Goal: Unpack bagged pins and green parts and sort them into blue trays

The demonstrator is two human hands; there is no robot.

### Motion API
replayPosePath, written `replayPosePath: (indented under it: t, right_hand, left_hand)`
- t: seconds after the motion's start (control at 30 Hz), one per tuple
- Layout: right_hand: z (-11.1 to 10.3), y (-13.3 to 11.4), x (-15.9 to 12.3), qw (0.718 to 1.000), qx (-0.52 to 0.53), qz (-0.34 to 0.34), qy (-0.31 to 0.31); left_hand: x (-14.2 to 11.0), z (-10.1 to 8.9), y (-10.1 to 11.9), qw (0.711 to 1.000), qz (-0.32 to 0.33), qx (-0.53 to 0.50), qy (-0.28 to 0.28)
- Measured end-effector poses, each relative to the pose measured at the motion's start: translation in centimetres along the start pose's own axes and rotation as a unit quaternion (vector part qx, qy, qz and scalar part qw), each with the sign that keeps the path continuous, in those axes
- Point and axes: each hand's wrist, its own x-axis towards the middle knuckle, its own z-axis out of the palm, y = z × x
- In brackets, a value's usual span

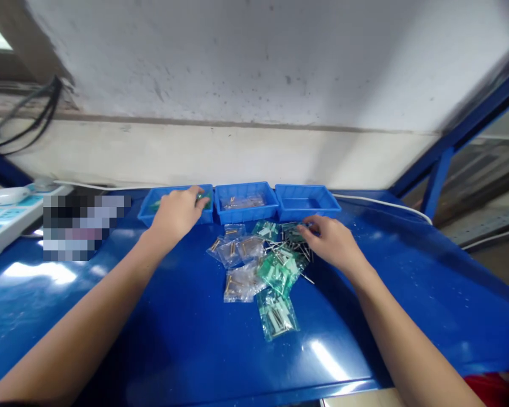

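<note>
My left hand (177, 210) is over the left blue bin (144, 213), thumb and fingers closed around a bit of green plastic packet (201, 197). More green shows inside that bin, partly hidden by the hand. My right hand (331, 240) reaches to the far right side of a pile, its thumb and fingertips bent together at loose metal pins (296, 244). What they grip there cannot be made out. Green packets (280, 271) with white and metal pieces lie beside the pins. To their left are clear packets (240, 280) with brass-coloured screw-like pieces.
The middle blue bin (250, 215) holds clear packets, and the right blue bin (307, 215) stands beside it. A power strip (12, 212) is at the left of the blue table (173, 345). White cable (385, 203) runs along the wall; a blue frame post (436, 181) rises right.
</note>
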Motion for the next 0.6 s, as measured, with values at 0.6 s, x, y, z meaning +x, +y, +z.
replayPosePath:
  t: [0.6]
  right_hand:
    - [0.3,-7.0,-4.5,0.915,0.331,-0.202,0.108]
  left_hand:
    - [-12.1,-1.0,7.9,0.678,-0.101,-0.68,-0.26]
